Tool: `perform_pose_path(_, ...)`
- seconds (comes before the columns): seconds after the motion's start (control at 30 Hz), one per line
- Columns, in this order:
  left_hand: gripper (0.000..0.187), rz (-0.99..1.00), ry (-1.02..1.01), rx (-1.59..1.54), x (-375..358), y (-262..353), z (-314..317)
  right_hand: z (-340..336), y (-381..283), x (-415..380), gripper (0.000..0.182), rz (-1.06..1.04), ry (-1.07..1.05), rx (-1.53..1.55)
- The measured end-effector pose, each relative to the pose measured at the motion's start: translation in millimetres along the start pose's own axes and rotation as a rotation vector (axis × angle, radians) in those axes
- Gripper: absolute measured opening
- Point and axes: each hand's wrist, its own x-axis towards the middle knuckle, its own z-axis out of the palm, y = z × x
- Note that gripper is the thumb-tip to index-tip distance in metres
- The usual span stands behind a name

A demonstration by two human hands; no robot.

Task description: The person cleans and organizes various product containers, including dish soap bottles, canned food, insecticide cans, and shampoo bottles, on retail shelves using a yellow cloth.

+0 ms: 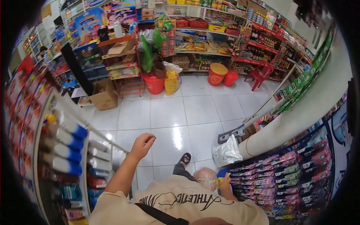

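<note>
My left hand (144,145) is raised over the tiled floor at the end of my stretched-out arm. Its fingers are loosely bent with nothing seen in them. Low on the right, my right hand (225,184) is closed on the yellow top of a plastic bag. The bag (205,177) looks see-through, with pale pinkish contents that I cannot make out, and hangs beside my leg. Something blue (223,173) shows just behind that hand. Hanging packets (258,172) on a rack are close to its right.
Shelves with bottles (67,165) run along my left. A white sack (228,152) stands by a pillar (270,135) on the right. Farther off are a cardboard box (104,94), red buckets (153,84), a yellow-lidded bucket (216,75) and a red chair (259,75).
</note>
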Motion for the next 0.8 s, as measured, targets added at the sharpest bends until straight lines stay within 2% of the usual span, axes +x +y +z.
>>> perform_pose_path(0.07, 0.014, -0.067, -0.019, -0.073, 43, -28, 19, 0, -23, 20, 0.081, 0.016, -0.063, -0.001)
perform_pose_path(0.13, 0.015, -0.102, -0.076, -0.067, 87, -57, 35, -35, -85, 55, 0.076, 0.107, -0.202, -0.001)
perform_pose_path(0.23, 0.016, -0.153, -0.115, -0.034, 156, -69, 56, -29, -103, 159, 0.057, -0.101, -0.144, -0.114)
perform_pose_path(0.3, 0.018, -0.152, -0.135, 0.043, 212, -50, 56, -55, -156, 233, 0.044, -0.131, -0.102, -0.128)
perform_pose_path(0.33, 0.018, -0.145, -0.107, 0.04, 240, -48, 59, -37, -150, 284, 0.049, -0.345, 0.121, -0.151)
perform_pose_path(0.37, 0.018, -0.142, -0.075, 0.04, 266, -48, 61, -66, -197, 313, 0.046, -0.316, 0.097, -0.032)
perform_pose_path(0.43, 0.018, -0.145, -0.03, 0.016, 312, -47, 66, -95, -260, 370, 0.042, -0.33, 0.142, -0.011)
perform_pose_path(0.57, 0.018, -0.186, -0.004, -0.033, 390, -70, 71, -115, -352, 472, 0.045, -0.432, 0.22, 0.228)
perform_pose_path(0.67, 0.018, -0.192, -0.012, -0.002, 454, -107, 71, -116, -396, 521, 0.05, -0.446, 0.136, 0.318)
perform_pose_path(0.8, 0.017, -0.22, 0.068, -0.018, 567, -144, 59, -88, -386, 585, 0.06, -0.341, -0.059, 0.352)
